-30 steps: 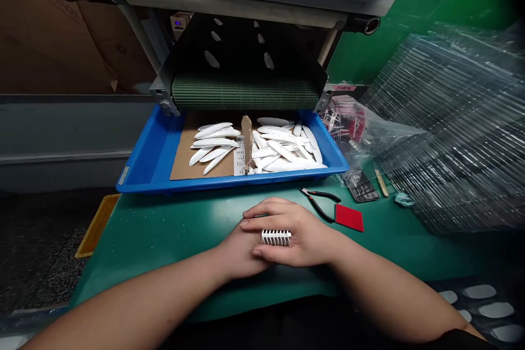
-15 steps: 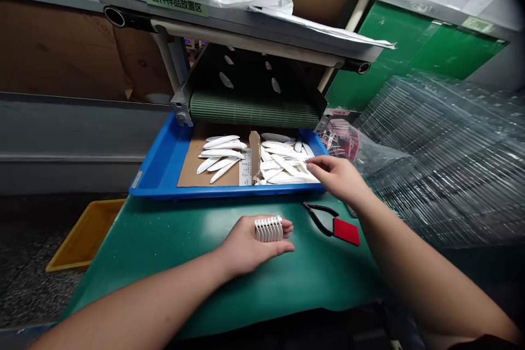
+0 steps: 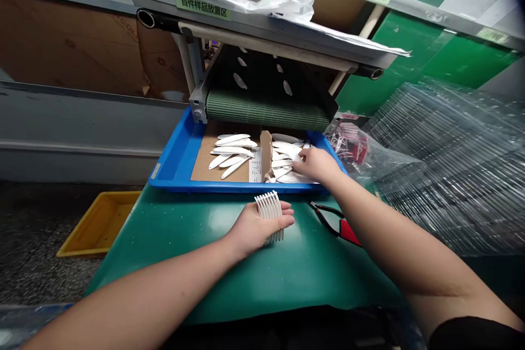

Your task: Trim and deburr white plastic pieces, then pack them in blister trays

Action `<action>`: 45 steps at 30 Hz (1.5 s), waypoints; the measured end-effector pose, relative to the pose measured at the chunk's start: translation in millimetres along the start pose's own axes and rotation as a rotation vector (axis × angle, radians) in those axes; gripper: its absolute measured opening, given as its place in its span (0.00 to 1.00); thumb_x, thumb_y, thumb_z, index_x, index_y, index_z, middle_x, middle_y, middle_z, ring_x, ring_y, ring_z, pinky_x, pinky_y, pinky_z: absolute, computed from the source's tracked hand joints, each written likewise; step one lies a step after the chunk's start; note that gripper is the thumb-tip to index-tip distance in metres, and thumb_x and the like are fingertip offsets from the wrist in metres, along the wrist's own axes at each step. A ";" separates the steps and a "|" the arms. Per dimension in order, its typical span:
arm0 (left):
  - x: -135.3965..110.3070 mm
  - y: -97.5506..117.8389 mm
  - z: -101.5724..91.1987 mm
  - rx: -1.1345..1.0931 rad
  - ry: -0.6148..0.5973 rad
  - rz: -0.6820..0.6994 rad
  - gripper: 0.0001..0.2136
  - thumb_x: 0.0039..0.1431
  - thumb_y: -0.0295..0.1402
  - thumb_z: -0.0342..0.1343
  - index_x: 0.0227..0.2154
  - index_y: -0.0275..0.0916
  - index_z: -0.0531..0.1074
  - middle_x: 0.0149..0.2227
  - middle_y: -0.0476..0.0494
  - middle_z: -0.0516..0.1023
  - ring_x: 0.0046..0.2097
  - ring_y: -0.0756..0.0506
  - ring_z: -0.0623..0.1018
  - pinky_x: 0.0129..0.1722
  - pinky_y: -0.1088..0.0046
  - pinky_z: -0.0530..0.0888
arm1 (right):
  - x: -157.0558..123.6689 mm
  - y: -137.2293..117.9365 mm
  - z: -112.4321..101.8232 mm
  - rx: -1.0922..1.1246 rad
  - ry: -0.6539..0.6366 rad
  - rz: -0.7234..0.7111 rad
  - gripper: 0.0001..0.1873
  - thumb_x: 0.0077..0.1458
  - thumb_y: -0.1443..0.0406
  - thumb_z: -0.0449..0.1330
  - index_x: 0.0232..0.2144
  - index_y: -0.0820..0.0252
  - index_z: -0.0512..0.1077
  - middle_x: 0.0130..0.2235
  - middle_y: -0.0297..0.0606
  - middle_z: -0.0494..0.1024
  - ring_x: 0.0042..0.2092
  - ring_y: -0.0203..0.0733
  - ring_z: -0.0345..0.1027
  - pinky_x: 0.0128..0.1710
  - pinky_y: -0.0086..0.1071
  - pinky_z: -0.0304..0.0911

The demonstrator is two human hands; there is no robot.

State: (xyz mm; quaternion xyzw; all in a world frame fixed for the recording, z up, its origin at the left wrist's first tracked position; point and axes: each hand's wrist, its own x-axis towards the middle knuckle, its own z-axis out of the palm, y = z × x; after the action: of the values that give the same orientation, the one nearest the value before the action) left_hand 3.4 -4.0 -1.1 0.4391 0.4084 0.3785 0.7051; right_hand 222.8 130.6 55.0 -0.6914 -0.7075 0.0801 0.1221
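The left hand lies palm-down on the table, its fingers straight and close together and pointing toward the right hand. Across those fingers sits a fanned row of narrow white plastic slats, their upper ends standing clear above the hand and their lower ends showing just below it. The exact grip on the row is hidden. The hand rests on a dark green work mat. Right of the left hand and under the right forearm, black-handled pliers lie beside a red rectangular pad, both partly covered by the arm.

Ahead of the left hand, the right hand reaches into a shallow blue plastic tray, its fingers curled down among a heap of white tapered plastic pieces. Whether they pinch one cannot be told. Left of the right hand, a brown cardboard strip stands in the tray beside a printed white paper slip, and beyond them more of the white pieces lie on a brown cardboard sheet.

Past the right hand, a clear plastic bag of red-and-white parts sits beside a stack of clear ribbed plastic sheets. A yellow plastic tray lies on the floor left of the left hand. Farthest off, a green mesh conveyor belt runs beneath a metal shelf.
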 end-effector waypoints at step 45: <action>5.1 -3.9 -1.6 -0.282 -0.057 0.013 0.24 0.51 0.36 0.80 0.50 0.38 0.82 0.44 0.40 0.86 0.46 0.41 0.84 0.48 0.66 0.80 | -144.6 -1.6 51.1 0.744 0.071 -0.698 0.38 0.67 0.71 0.66 0.73 0.37 0.64 0.49 0.40 0.77 0.51 0.45 0.76 0.51 0.40 0.75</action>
State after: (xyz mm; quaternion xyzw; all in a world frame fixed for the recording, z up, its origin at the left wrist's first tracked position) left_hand 4.6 -0.2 -6.5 0.3489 0.3283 0.4241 0.7685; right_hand 208.9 -10.8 -2.3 -0.3258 -0.8153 0.2577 0.4034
